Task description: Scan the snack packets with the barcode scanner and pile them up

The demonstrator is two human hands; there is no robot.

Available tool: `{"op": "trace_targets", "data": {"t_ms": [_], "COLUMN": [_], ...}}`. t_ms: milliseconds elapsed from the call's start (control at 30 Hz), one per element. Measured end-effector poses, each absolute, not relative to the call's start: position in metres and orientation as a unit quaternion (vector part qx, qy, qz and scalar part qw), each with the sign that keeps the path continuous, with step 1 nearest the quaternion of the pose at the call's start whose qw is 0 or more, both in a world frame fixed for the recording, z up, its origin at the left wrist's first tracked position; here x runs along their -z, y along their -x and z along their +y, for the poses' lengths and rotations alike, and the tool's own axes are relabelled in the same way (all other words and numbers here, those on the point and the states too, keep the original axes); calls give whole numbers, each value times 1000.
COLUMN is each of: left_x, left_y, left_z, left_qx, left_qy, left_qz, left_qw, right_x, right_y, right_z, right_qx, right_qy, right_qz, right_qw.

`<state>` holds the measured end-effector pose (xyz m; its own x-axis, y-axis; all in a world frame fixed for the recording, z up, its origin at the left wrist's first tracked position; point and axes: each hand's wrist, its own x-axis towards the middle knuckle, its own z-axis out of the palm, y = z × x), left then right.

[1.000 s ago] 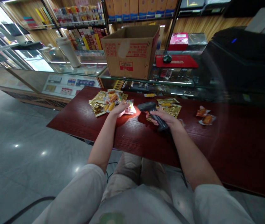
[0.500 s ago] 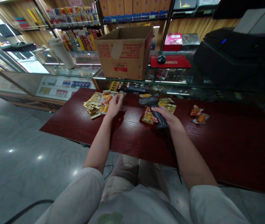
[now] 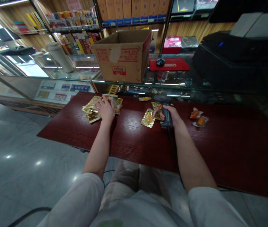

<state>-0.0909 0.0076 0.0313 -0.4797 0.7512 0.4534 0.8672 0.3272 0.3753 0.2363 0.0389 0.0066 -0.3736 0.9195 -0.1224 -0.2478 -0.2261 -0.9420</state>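
My right hand [image 3: 172, 116] is wrapped round the handle of a dark barcode scanner [image 3: 166, 108], held over the table with its cord hanging down. Just left of the scanner lie gold snack packets [image 3: 148, 118], one of them flat and in full view, others partly hidden behind the scanner. On the left, my left hand [image 3: 105, 110] rests on a heap of gold and clear snack packets [image 3: 91, 107], fingers spread and pointing away from me. The hand covers the middle of this heap.
Two clear-wrapped orange-brown snacks [image 3: 200, 121] lie right on the dark red table [image 3: 134, 145]. One yellow packet [image 3: 145, 99] lies at its back edge. Behind stand a glass counter, an open cardboard box [image 3: 119, 64], a red mat [image 3: 176, 64] with a mouse, and a black machine [image 3: 230, 60].
My left hand has moved left onto the heap and its fingers have spread. The scanner in my right hand has swung to the right and more upright, uncovering a gold packet.
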Motion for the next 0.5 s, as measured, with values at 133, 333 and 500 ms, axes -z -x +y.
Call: {"op": "trace_targets", "data": {"t_ms": [133, 333, 500], "left_x": [-29, -31, -22], "left_y": [88, 86, 47], "left_z": [10, 7, 3], "left_qx": [321, 379, 319], "left_qy": [505, 539, 709], "left_qz": [-795, -743, -622], "left_qw": [99, 122, 92], "right_x": [-6, -7, -9], "right_y": [-220, -218, -222], "right_z": [42, 44, 42], "right_qx": [-620, -587, -606], "right_qy": [359, 328, 333], "right_qz": [-431, -430, -443], "right_qw": [548, 602, 570]}}
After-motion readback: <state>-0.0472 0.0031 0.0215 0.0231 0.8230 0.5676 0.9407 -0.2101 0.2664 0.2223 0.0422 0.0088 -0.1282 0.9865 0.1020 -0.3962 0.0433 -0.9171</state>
